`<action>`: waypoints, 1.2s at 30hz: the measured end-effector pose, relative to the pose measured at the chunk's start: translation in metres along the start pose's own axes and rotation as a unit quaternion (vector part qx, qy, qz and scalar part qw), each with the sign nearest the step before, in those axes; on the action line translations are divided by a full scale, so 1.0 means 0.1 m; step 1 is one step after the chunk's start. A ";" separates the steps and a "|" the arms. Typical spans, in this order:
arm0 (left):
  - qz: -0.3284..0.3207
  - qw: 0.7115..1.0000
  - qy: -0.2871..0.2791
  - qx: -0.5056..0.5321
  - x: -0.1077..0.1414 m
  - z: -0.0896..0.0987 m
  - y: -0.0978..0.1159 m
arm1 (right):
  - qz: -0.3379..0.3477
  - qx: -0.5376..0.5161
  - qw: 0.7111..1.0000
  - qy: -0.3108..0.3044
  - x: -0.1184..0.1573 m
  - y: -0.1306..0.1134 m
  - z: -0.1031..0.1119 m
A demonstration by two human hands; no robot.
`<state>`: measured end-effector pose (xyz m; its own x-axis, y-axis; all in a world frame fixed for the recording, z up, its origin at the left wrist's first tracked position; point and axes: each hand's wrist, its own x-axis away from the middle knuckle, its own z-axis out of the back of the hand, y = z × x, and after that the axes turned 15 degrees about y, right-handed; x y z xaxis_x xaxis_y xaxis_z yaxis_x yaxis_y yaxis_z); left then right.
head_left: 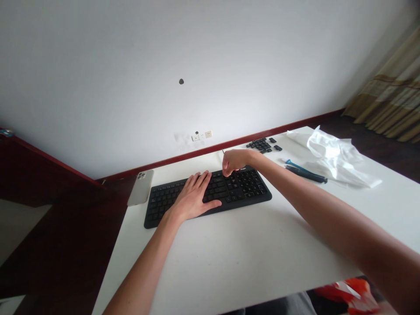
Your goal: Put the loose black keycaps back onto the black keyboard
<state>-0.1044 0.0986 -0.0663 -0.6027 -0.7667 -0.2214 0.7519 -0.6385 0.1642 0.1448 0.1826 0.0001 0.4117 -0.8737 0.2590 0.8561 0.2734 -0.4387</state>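
A black keyboard [219,187] lies on the white table, with gaps among its keys near the right side. My left hand [194,194] rests flat on its middle, fingers spread and thumb out to the right. Closed into a fist, my right hand [234,162] is over the upper right part of the keyboard. The end of a thin dark tool [223,151] sticks up beside that fist; the rest is hidden by the fingers. Loose black keycaps [260,145] lie in a cluster behind my right wrist.
A phone [141,187] lies left of the keyboard near the table's edge. To the right are a blue-handled brush-like tool [300,168], a bundle of dark strips [306,174] and a crumpled white plastic bag [337,155]. The wall with sockets [201,136] stands behind the table.
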 end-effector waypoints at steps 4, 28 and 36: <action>-0.001 1.000 0.002 -0.001 0.00 0.00 0.00 | 0.006 0.015 1.000 -0.003 0.03 -0.04 0.01; 0.010 1.000 -0.005 0.008 0.01 0.02 0.00 | -0.029 0.080 0.992 0.095 0.19 -0.05 -0.19; 0.013 0.999 0.010 0.031 0.04 0.06 0.02 | -0.056 0.025 0.954 0.294 0.57 0.11 -0.52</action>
<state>-0.1071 0.0940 -0.0608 -0.5769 -0.7820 -0.2358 0.7490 -0.6217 0.2293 0.1617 0.1153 -0.0346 0.0840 -0.9690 -0.2322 0.9045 0.1719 -0.3903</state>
